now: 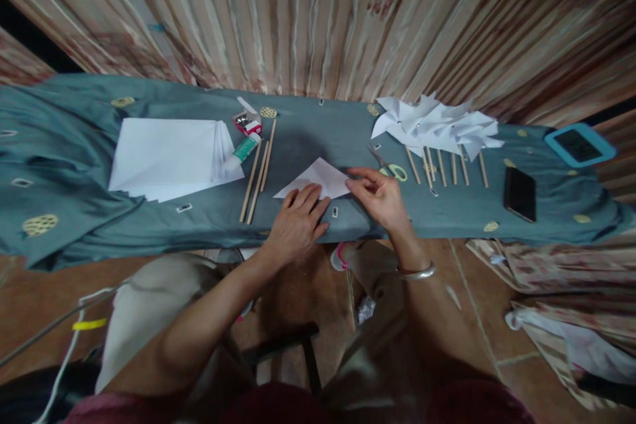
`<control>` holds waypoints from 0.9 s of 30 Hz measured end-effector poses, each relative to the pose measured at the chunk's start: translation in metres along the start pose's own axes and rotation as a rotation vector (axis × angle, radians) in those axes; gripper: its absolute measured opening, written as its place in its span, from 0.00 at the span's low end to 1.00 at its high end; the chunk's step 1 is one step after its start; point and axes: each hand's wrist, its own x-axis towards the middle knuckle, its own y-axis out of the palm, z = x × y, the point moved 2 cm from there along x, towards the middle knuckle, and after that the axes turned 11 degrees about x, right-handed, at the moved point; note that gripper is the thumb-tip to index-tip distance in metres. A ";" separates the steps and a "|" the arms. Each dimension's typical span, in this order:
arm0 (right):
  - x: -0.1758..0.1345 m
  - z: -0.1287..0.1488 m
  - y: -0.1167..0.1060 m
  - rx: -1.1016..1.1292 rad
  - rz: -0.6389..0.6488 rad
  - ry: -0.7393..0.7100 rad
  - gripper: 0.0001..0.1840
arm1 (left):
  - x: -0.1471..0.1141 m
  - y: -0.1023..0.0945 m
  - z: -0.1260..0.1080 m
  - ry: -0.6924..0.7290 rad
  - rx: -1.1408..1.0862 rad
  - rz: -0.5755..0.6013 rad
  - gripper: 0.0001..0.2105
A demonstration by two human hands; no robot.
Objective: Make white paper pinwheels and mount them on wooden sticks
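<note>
A white sheet of paper, folded into a triangle, lies on the cloth-covered table in front of me. My left hand rests flat on its lower edge with the fingers spread. At the triangle's right corner, my right hand pinches the paper between thumb and forefinger. Scissors with pale green handles lie just beyond my right hand. Left of the paper are several wooden sticks, beside a green and white glue tube.
A stack of white paper lies at the left, near a small red box. Several paper pinwheels on sticks overlap at the back right. A black phone and a blue-framed device are at the far right. A curtain hangs behind the table.
</note>
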 end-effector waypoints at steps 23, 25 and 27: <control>-0.023 -0.003 0.060 -0.718 -0.020 -0.561 0.12 | -0.020 0.005 0.016 0.015 -0.196 -0.082 0.25; -0.025 -0.002 0.065 -0.762 0.024 -0.576 0.13 | -0.018 0.004 0.016 0.018 -0.182 -0.069 0.26; -0.025 -0.002 0.068 -0.787 0.069 -0.572 0.14 | -0.016 0.001 0.016 0.000 -0.160 -0.048 0.26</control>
